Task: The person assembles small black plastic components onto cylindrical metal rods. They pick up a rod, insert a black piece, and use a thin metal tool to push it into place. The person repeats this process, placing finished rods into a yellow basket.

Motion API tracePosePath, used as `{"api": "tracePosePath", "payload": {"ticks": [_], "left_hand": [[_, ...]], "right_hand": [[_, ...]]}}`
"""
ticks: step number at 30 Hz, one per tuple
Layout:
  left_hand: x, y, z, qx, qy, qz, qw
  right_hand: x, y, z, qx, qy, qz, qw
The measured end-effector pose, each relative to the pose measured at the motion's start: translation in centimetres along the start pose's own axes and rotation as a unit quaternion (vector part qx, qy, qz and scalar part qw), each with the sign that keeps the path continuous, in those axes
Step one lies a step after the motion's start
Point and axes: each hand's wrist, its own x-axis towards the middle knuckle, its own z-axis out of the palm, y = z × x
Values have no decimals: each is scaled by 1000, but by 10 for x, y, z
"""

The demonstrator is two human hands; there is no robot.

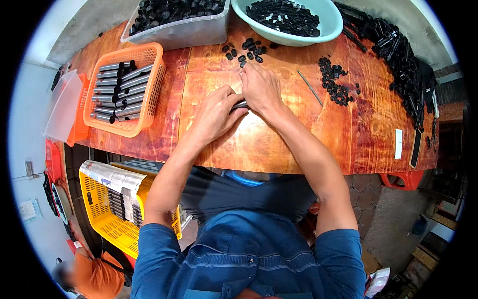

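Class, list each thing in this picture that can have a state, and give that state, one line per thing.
Left hand: closed around a grey metal tube.
Right hand: fingers pressed on the tube's end.
Orange basket: partly filled with capped tubes.
Green bowl: full of black caps.
Clear tub: full of black parts.
Yellow crate: on the floor, partly covered by newspaper.

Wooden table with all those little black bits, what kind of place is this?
Probably a small workshop where parts get put together by hand. The wooden table carries an orange basket of grey tubes, a green bowl of small black caps, and more caps loose by the hands.
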Motion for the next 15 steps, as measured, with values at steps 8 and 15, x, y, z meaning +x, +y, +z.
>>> {"api": "tracePosePath", "payload": {"ticks": [8,15], "left_hand": [[0,-8,3,-19,30,24,999],[2,-13,1,-48,11,13,999]], "right_hand": [[-2,2,6,-14,4,-16,1000],[-2,0,6,-40,4,-9,999]]}}
